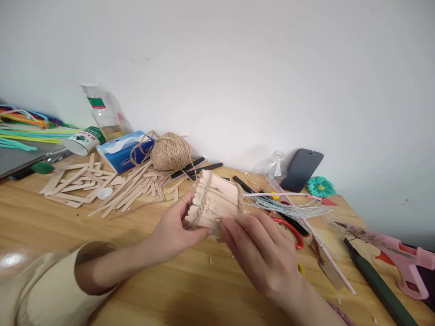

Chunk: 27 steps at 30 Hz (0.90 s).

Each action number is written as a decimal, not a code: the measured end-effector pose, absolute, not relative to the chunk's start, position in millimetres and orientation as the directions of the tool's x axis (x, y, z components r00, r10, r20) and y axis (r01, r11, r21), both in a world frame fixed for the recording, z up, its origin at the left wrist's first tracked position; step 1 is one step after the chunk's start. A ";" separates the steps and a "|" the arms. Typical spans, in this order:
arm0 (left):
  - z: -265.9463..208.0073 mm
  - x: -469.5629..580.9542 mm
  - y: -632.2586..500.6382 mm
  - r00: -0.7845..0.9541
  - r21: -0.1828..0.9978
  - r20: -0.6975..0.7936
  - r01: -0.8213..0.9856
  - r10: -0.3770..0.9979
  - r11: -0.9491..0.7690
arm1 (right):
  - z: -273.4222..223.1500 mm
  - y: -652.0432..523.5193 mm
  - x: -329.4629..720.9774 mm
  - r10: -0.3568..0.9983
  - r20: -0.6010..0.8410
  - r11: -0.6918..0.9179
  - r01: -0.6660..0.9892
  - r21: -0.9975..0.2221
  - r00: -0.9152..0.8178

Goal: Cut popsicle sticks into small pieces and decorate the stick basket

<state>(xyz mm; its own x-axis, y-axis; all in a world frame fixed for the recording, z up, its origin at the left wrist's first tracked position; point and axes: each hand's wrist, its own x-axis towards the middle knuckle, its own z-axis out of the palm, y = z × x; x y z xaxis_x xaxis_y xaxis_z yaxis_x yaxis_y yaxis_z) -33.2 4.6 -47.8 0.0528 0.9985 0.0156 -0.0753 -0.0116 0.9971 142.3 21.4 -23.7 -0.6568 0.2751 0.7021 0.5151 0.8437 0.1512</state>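
A small holder made of wooden craft sticks (224, 194) lies tilted on its side in my left hand (166, 235), thumb below and fingers behind. Twine bands circle it near both ends, and the left band has a glittery strand beside it. A small wooden flower (210, 207) sits on its side wall. My right hand (263, 249) is closed in a pinch against that wall, just right of and below the flower. A tiny tan bit shows at its fingertips, too small to name.
Loose craft sticks (132, 188), a twine ball (171, 151) and a blue tissue pack (127, 149) lie behind on the left. Toward the right are red-handled scissors (298, 237), a phone (302, 170), a green-handled tool (377, 283) and a pink glue gun (397, 253).
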 end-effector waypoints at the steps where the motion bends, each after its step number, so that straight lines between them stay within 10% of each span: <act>1: -47.6 -33.1 4.6 0.054 0.997 0.013 -0.078 0.998 -0.009 | -23.8 21.7 142.2 0.291 0.699 0.847 0.515 0.129 -0.653; 20: -49.7 -32.9 1.0 0.038 0.998 0.039 -0.041 0.999 -0.037 | -27.5 25.1 142.6 0.433 0.719 0.878 0.435 -0.200 -0.543; 27: -49.5 -30.2 -0.6 0.035 0.995 0.025 -0.094 0.999 -0.021 | -28.8 23.0 139.7 0.411 0.740 0.872 0.467 -0.149 -0.532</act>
<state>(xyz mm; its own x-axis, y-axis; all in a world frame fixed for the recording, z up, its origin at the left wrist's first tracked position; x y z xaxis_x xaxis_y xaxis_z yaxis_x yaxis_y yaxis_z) -30.2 -0.6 -49.5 0.0350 0.9991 0.0246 -0.0936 -0.0212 0.9954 139.7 23.0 -28.8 -0.5322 0.4111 0.7401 0.4666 0.8719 -0.1487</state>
